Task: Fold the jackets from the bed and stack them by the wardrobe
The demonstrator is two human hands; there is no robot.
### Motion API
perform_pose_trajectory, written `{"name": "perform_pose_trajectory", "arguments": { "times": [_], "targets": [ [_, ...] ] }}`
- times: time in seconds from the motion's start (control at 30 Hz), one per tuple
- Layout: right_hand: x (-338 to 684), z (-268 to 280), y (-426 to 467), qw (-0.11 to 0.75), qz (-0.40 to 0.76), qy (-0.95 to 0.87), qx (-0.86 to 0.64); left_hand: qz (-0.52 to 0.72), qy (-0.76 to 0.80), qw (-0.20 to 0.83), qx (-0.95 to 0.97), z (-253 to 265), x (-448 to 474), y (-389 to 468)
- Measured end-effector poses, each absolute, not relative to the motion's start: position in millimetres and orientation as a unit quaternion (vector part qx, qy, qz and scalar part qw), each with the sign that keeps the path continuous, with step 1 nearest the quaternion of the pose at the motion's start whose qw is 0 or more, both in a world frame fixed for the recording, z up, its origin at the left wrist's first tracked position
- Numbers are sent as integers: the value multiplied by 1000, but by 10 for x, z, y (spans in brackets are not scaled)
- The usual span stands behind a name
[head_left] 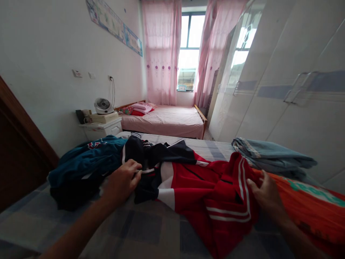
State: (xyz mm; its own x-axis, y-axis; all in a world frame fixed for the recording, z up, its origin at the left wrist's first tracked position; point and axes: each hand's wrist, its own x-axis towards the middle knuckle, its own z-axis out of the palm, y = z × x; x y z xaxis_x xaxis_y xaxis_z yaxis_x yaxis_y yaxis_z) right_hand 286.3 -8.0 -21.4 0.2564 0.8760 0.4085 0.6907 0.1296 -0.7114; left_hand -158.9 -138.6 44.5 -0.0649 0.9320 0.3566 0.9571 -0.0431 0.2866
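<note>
A red, white and navy track jacket (199,183) lies spread across the bed in front of me, its red end edged with double white stripes. My left hand (125,180) pinches the navy end by a white-trimmed edge. At the red end, my right hand (265,190) has thumb and fingers closed on the cloth beside the striped band; part of that grip is hidden. Left of the jacket, a teal garment with lettering (94,153) lies bunched on black cloth (75,196). An orange garment with green print (307,201) lies under and beyond my right hand.
Folded light-blue jeans (272,153) rest at the right on the checked bed sheet (145,226). Behind stand a second bed with pink bedding (167,118) and a bedside cabinet (104,129) with a small fan (104,105). A white wardrobe (283,118) lines the right side.
</note>
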Motion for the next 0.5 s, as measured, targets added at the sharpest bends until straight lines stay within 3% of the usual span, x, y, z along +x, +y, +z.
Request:
{"name": "perform_pose_trajectory", "arguments": {
  "times": [0.07,0.13,0.23,0.33,0.5],
  "targets": [
    [2778,-106,-48,408,-37,-679,-609,-233,-654,76,-716,408,-1324,-1291],
    [2622,-13,8,349,-69,-748,-561,-186,-592,29,-784,331,-1061,-1245],
    [2303,57,148,261,-65,-809,-523,-92,-528,-50,-843,174,-783,-1239],
    [1981,84,292,195,-35,-846,-495,-49,-519,-55,-852,84,-696,-1268],
    [1681,158,172,214,33,-861,-460,-87,-488,-88,-864,249,-766,-1255]
  ]
}}
